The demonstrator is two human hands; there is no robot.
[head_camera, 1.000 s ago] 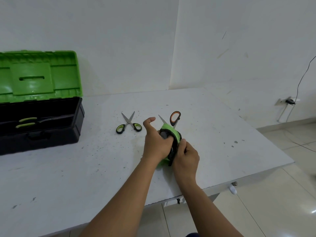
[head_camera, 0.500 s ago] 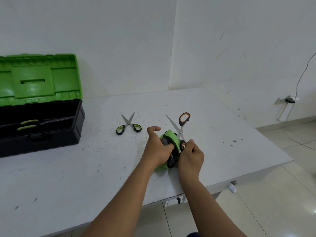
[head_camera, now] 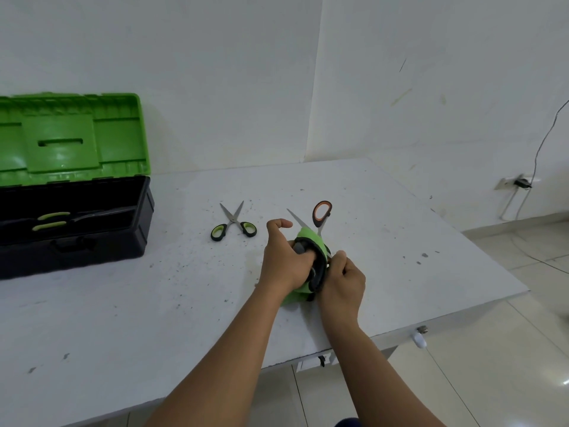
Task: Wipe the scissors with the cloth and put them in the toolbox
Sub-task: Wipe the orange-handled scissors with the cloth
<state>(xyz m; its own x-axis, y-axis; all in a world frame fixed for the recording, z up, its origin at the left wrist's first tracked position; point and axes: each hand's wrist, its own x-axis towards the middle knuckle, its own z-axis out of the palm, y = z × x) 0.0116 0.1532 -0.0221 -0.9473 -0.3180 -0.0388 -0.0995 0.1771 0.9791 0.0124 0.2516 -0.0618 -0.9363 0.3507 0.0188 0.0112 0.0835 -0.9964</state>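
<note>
A pair of orange-and-black-handled scissors [head_camera: 322, 212] is held spread apart above the table's front middle. My left hand [head_camera: 284, 261] is shut on a green cloth [head_camera: 308, 236] wrapped around the scissors; one bare blade tip [head_camera: 296, 218] sticks out up and to the left of it. My right hand [head_camera: 342, 280] grips the scissors' lower handle, which it mostly hides. A second pair, the green-and-black-handled scissors [head_camera: 234, 224], lies spread on the table behind my left hand. The toolbox [head_camera: 101, 238] stands open at the far left, its green lid [head_camera: 74, 137] up.
Green-handled tools [head_camera: 50, 221] lie inside the toolbox. The white table [head_camera: 154, 303] is speckled with dirt; its front edge runs just below my forearms and its right edge drops to a tiled floor. A wall socket with a cable [head_camera: 520, 182] is at the right.
The cloth in my left hand has rubbed along the blade: more bare blade showed half a second ago than now. The orange handle loop swung right, then back a little left.
</note>
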